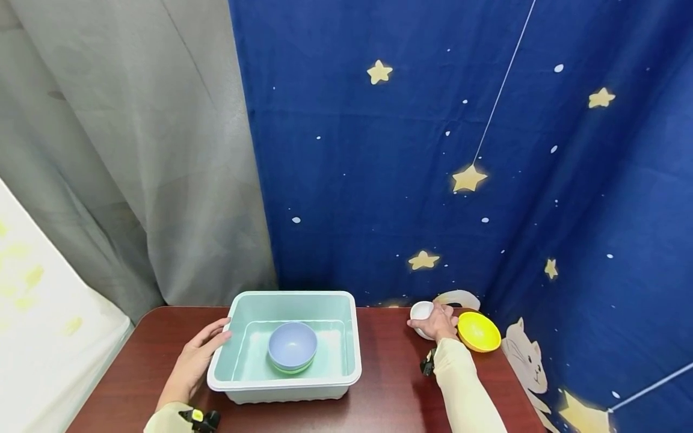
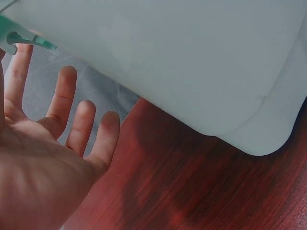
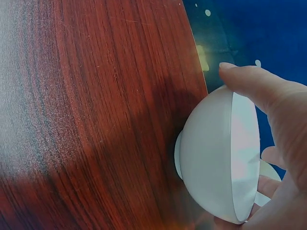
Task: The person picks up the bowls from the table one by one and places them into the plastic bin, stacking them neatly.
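My right hand [image 1: 436, 323] spans a white bowl [image 3: 206, 153] near the table's back edge, thumb and fingers at opposite sides of its rim. In the right wrist view the bowl's round side and foot face the table, and part of the hand is cut off. My left hand [image 1: 194, 361] is at the left rim of a pale green basin [image 1: 288, 391], its fingertips by the edge. The left wrist view shows its fingers [image 2: 84, 124] spread and loose beside the basin's wall. Inside the basin sits a blue bowl [image 1: 293, 344] stacked on a green bowl [image 1: 291, 370].
A yellow bowl [image 1: 479, 332] stands just right of my right hand, by the table's right edge. The reddish-brown wooden table [image 1: 387, 373] extends between basin and white bowl. A blue star-patterned curtain [image 1: 368, 180] and a grey curtain [image 1: 178, 180] hang behind it.
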The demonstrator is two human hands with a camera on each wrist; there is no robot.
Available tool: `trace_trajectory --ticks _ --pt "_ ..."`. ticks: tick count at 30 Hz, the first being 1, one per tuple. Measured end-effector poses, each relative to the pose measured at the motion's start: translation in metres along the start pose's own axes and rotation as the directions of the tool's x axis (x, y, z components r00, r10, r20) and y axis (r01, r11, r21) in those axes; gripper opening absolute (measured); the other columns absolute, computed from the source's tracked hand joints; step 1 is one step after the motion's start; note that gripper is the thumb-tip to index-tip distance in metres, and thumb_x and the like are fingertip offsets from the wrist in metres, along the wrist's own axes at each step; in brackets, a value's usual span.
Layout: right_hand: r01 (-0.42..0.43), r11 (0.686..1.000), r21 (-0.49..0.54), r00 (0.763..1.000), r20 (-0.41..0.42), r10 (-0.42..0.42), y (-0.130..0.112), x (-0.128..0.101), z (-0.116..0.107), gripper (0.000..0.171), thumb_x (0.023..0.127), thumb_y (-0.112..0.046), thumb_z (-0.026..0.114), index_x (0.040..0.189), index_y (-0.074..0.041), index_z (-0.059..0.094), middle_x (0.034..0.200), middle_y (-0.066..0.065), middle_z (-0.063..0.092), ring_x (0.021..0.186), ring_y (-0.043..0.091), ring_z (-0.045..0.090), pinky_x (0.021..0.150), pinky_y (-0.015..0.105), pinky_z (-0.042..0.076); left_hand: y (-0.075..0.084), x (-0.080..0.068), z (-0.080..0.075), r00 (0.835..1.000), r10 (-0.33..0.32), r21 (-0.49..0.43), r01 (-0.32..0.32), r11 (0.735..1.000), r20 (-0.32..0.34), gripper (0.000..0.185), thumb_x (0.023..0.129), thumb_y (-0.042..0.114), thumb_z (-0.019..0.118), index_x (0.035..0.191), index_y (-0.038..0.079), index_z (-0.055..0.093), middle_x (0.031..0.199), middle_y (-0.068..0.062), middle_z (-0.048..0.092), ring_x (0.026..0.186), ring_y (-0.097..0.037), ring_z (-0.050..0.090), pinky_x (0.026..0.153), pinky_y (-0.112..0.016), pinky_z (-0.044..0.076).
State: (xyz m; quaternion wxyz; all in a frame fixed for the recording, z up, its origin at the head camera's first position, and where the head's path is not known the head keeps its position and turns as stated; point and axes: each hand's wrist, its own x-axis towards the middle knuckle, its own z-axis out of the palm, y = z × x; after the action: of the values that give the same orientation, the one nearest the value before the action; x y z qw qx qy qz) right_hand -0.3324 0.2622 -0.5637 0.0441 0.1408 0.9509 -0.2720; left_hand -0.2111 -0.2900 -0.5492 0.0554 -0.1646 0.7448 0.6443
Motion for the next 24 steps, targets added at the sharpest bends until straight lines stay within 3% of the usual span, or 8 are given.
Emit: trace_trajectory --ticks 3,10,15,21,24 --pt "-0.013 1.000 0.000 1.000 0.008 0.013 -0.001 -0.002 0.000 0.111 0.075 -0.046 0.084 0.155 0.004 0.026 0.149 0.035 0.021 0.127 0.059 0.025 0.102 0.069 0.040 0.001 0.000 0.000 1.000 0.001 0.000 -0.001 1.000 -0.001 0.068 0.092 0.053 0.071 0.150 0.025 0.050 0.131 0.012 0.052 0.101 0.007 0.058 0.085 -0.019 0.053" --pt "-0.033 0.999 0.001 0.999 0.025 0.033 -0.004 -0.006 0.000 0.116 0.073 -0.050 0.085 0.158 -0.001 0.024 0.144 0.036 0.021 0.123 0.057 0.027 0.099 0.066 0.042 0.000 0.000 0.001 1.000 -0.001 -0.001 0.001 1.000 0.001 0.069 0.092 0.055 0.070 0.151 0.025 0.049 0.155 -0.009 0.041 0.100 0.009 0.056 0.084 -0.018 0.052" --pt "-0.017 1.000 0.004 1.000 0.019 0.017 -0.003 -0.009 0.001 0.114 0.071 -0.052 0.087 0.156 -0.002 0.030 0.141 0.036 0.024 0.120 0.058 0.029 0.095 0.064 0.042 -0.001 -0.001 0.002 1.000 -0.006 -0.012 0.006 1.000 -0.012 0.067 0.092 0.053 0.071 0.150 0.025 0.051 0.144 0.001 0.048 0.101 0.008 0.057 0.085 -0.018 0.052" --pt "0.025 0.999 0.021 1.000 0.005 -0.025 -0.001 -0.011 0.002 0.111 0.068 -0.054 0.087 0.152 -0.002 0.037 0.141 0.036 0.029 0.119 0.058 0.030 0.095 0.062 0.040 -0.001 -0.001 0.001 1.000 0.000 0.003 0.000 1.000 -0.003 0.070 0.092 0.056 0.070 0.151 0.025 0.049 0.151 -0.006 0.044 0.100 0.010 0.056 0.084 -0.017 0.052" --pt "0.046 0.998 0.038 0.999 -0.001 -0.046 -0.001 -0.013 0.003 0.107 0.068 -0.055 0.087 0.149 -0.002 0.041 0.140 0.035 0.031 0.119 0.056 0.030 0.095 0.061 0.038 0.000 -0.001 0.001 1.000 0.002 -0.001 -0.002 1.000 -0.008 0.071 0.092 0.055 0.070 0.152 0.024 0.048 0.147 -0.003 0.048 0.100 0.009 0.057 0.084 -0.018 0.052"
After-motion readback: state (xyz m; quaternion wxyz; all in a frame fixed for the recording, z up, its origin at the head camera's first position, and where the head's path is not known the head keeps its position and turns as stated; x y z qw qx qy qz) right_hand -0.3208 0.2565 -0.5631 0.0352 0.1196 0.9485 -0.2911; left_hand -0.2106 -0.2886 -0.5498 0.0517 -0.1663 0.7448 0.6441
